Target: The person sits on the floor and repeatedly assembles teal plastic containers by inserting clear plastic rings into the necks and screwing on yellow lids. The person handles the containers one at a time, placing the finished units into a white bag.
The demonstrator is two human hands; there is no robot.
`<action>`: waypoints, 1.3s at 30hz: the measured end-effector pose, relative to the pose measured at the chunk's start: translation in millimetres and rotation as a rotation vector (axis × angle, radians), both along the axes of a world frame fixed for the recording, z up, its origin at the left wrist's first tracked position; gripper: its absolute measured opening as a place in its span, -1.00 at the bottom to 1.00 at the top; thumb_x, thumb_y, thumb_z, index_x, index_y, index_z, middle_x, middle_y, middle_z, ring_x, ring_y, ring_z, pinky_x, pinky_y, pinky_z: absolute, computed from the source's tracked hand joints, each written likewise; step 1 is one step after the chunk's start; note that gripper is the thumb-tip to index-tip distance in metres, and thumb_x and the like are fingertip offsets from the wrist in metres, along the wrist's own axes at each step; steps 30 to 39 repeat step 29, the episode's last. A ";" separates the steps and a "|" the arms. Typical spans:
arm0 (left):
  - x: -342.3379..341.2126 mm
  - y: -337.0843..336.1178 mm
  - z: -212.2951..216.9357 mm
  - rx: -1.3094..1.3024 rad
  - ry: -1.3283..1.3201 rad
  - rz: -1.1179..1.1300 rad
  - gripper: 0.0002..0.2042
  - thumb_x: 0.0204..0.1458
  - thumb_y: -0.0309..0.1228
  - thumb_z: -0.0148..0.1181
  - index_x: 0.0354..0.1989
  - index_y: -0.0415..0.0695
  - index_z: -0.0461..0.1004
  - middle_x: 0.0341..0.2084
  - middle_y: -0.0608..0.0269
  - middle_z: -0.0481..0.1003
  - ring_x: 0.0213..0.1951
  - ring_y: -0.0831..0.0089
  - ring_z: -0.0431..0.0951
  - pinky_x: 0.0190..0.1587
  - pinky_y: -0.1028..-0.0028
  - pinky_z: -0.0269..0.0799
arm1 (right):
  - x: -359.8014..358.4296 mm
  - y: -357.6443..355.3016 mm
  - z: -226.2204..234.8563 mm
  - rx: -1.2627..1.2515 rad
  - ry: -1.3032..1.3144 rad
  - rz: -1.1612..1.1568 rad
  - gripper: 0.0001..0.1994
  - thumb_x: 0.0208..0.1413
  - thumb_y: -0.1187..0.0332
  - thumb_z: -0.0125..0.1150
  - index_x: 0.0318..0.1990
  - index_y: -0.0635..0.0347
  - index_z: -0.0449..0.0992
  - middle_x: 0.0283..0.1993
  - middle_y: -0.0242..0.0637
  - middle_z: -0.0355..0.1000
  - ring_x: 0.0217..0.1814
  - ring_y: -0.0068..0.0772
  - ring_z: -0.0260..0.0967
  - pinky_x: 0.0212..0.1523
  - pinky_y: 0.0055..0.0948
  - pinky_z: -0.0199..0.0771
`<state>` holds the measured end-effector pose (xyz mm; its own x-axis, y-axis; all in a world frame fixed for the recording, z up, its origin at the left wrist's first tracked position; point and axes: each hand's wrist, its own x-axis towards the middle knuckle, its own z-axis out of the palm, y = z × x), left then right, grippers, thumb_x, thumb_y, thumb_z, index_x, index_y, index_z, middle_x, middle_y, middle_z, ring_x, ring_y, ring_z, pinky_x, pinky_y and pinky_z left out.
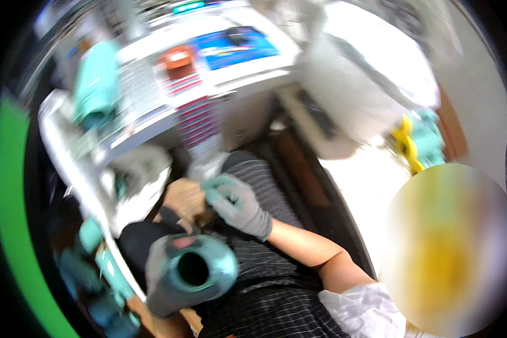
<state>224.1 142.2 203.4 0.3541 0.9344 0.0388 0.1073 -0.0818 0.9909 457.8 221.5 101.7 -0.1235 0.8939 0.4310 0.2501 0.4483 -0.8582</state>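
My left hand (159, 281), in a grey glove, is wrapped round a teal bottle (224, 266) above my lap. The bottle's round, dark mouth faces up toward me, and a small reddish patch shows near its shoulder. Just beyond it, over my striped apron (265, 248), is my right hand (238, 207), gloved in grey with teal-coated fingers. Those fingers are curled together; motion blur hides whether anything is between them. The right hand is apart from the bottle.
On the white table stand another teal bottle (97, 81), an orange-brown roll (177, 61) and a blue mat (236, 48). A large white bag (360, 79) and teal-and-yellow items (419, 141) are to the right. Several teal pieces (110, 270) sit lower left; cardboard (183, 197) lies below the table.
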 end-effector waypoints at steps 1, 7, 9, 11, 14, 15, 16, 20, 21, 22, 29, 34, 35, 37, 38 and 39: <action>-5.1 0.8 0.8 0.130 0.166 0.010 -0.22 -0.41 -0.37 0.74 0.12 -0.09 0.51 -0.03 0.11 0.64 -0.02 0.17 0.69 0.06 0.26 0.59 | 23.0 -17.5 4.0 -0.044 -0.002 -0.065 -0.85 0.22 0.46 0.30 -0.16 0.37 0.65 -0.05 -0.11 0.62 -0.03 -0.27 0.58 0.01 -0.32 0.58; 64.7 49.9 -9.6 0.099 0.295 -0.400 -0.16 -0.54 -0.38 0.65 0.13 -0.13 0.48 -0.09 0.13 0.61 -0.07 0.27 0.65 0.05 0.28 0.55 | 202.0 -112.7 -13.6 -0.094 0.007 -0.892 -0.88 0.26 0.48 0.32 -0.10 0.28 0.61 -0.17 -0.25 0.58 -0.13 -0.42 0.54 -0.06 -0.40 0.58; 70.6 54.2 -15.1 0.171 0.343 -0.412 -0.19 -0.51 -0.34 0.66 0.12 -0.12 0.50 -0.11 0.14 0.62 -0.05 0.23 0.65 0.06 0.25 0.54 | 247.8 -127.0 -6.0 -0.161 0.159 -1.036 -0.85 0.25 0.45 0.34 -0.08 0.27 0.60 -0.15 -0.26 0.57 -0.24 -0.48 0.55 -0.18 -0.43 0.59; 71.0 57.8 -16.7 0.201 0.329 -0.397 -0.23 -0.44 -0.27 0.67 0.12 -0.10 0.54 -0.12 0.17 0.64 -0.03 0.16 0.64 0.08 0.20 0.54 | 299.5 -128.5 -5.3 -0.142 -0.292 -1.168 -0.85 0.22 0.35 0.36 -0.16 0.22 0.67 -0.14 -0.17 0.60 -0.30 -0.34 0.57 -0.25 -0.39 0.59; 69.7 59.6 -7.0 0.212 0.335 -0.421 -0.21 -0.44 -0.26 0.66 0.15 -0.07 0.55 -0.09 0.20 0.63 -0.01 0.15 0.61 0.11 0.18 0.50 | 332.5 -84.0 11.0 -0.116 -0.905 -1.221 -0.72 0.21 0.11 0.33 -0.18 0.13 0.68 -0.02 -0.15 0.59 0.01 -0.01 0.51 0.04 -0.09 0.49; 74.6 58.7 -3.9 0.213 0.335 -0.412 -0.20 -0.44 -0.26 0.66 0.16 -0.06 0.55 -0.09 0.21 0.63 0.00 0.15 0.61 0.12 0.18 0.49 | 344.7 -70.2 3.5 -0.167 -1.105 -1.239 -0.68 0.21 0.04 0.29 -0.15 0.09 0.68 0.03 -0.18 0.57 0.04 -0.03 0.48 0.03 -0.08 0.48; 81.5 57.4 -0.8 0.211 0.346 -0.394 -0.19 -0.44 -0.26 0.66 0.18 -0.05 0.55 -0.10 0.21 0.62 0.00 0.15 0.60 0.14 0.18 0.47 | 360.5 -60.1 -17.4 -0.115 -1.347 -1.289 -0.70 0.16 0.05 0.26 -0.14 0.04 0.68 0.02 -0.21 0.56 0.03 -0.05 0.47 -0.03 -0.04 0.46; 94.1 55.4 -2.1 0.353 0.521 -0.317 -0.04 -0.37 -0.14 0.69 0.34 -0.08 0.39 0.10 0.08 0.49 0.13 0.06 0.53 0.25 0.10 0.43 | 359.7 -45.1 -23.5 -0.184 -1.259 -1.141 -0.91 0.04 0.38 0.24 -0.36 0.10 0.66 -0.14 -0.15 0.56 -0.10 -0.01 0.47 -0.12 -0.06 0.48; 93.0 51.2 -2.2 0.379 0.544 -0.221 0.04 -0.43 -0.21 0.72 0.38 -0.12 0.31 0.04 0.09 0.45 0.05 0.09 0.53 0.19 0.14 0.45 | 322.2 -45.8 -1.5 -0.002 -1.051 -1.054 -0.92 0.06 0.44 0.30 -0.27 0.13 0.63 -0.22 -0.15 0.54 -0.15 0.01 0.48 -0.17 -0.04 0.48; 93.3 46.5 -6.0 0.417 0.549 -0.154 0.13 -0.49 -0.28 0.74 0.41 -0.16 0.23 -0.03 0.09 0.42 -0.02 0.11 0.52 0.13 0.19 0.47 | 304.3 -48.3 -3.4 0.073 -0.782 -0.977 -0.90 0.18 0.39 0.36 -0.22 0.15 0.58 -0.30 -0.18 0.54 -0.30 -0.13 0.49 -0.30 -0.15 0.47; 80.3 31.0 2.4 0.732 0.583 -0.316 0.10 -0.06 -0.10 0.60 0.58 0.00 -0.06 0.32 -0.07 0.28 0.34 -0.07 0.39 0.19 0.07 0.58 | 100.4 -55.6 53.7 -0.774 0.659 0.296 -0.41 0.12 0.39 0.22 0.32 0.36 0.28 -0.25 -0.02 0.61 -0.51 -0.42 0.54 -0.41 -0.50 0.59; 80.3 31.0 2.4 0.732 0.583 -0.316 0.10 -0.06 -0.10 0.60 0.58 0.00 -0.06 0.32 -0.07 0.28 0.34 -0.07 0.39 0.19 0.07 0.58 | 100.4 -55.6 53.7 -0.774 0.659 0.296 -0.41 0.12 0.39 0.22 0.32 0.36 0.28 -0.25 -0.02 0.61 -0.51 -0.42 0.54 -0.41 -0.50 0.59; 80.3 31.0 2.4 0.732 0.583 -0.316 0.10 -0.06 -0.10 0.60 0.58 0.00 -0.06 0.32 -0.07 0.28 0.34 -0.07 0.39 0.19 0.07 0.58 | 100.4 -55.6 53.7 -0.774 0.659 0.296 -0.41 0.12 0.39 0.22 0.32 0.36 0.28 -0.25 -0.02 0.61 -0.51 -0.42 0.54 -0.41 -0.50 0.59; 80.3 31.0 2.4 0.732 0.583 -0.316 0.10 -0.06 -0.10 0.60 0.58 0.00 -0.06 0.32 -0.07 0.28 0.34 -0.07 0.39 0.19 0.07 0.58 | 100.4 -55.6 53.7 -0.774 0.659 0.296 -0.41 0.12 0.39 0.22 0.32 0.36 0.28 -0.25 -0.02 0.61 -0.51 -0.42 0.54 -0.41 -0.50 0.59; 80.3 31.0 2.4 0.732 0.583 -0.316 0.10 -0.06 -0.10 0.60 0.58 0.00 -0.06 0.32 -0.07 0.28 0.34 -0.07 0.39 0.19 0.07 0.58 | 100.4 -55.6 53.7 -0.774 0.659 0.296 -0.41 0.12 0.39 0.22 0.32 0.36 0.28 -0.25 -0.02 0.61 -0.51 -0.42 0.54 -0.41 -0.50 0.59; 80.3 31.0 2.4 0.732 0.583 -0.316 0.10 -0.06 -0.10 0.60 0.58 0.00 -0.06 0.32 -0.07 0.28 0.34 -0.07 0.39 0.19 0.07 0.58 | 100.4 -55.6 53.7 -0.774 0.659 0.296 -0.41 0.12 0.39 0.22 0.32 0.36 0.28 -0.25 -0.02 0.61 -0.51 -0.42 0.54 -0.41 -0.50 0.59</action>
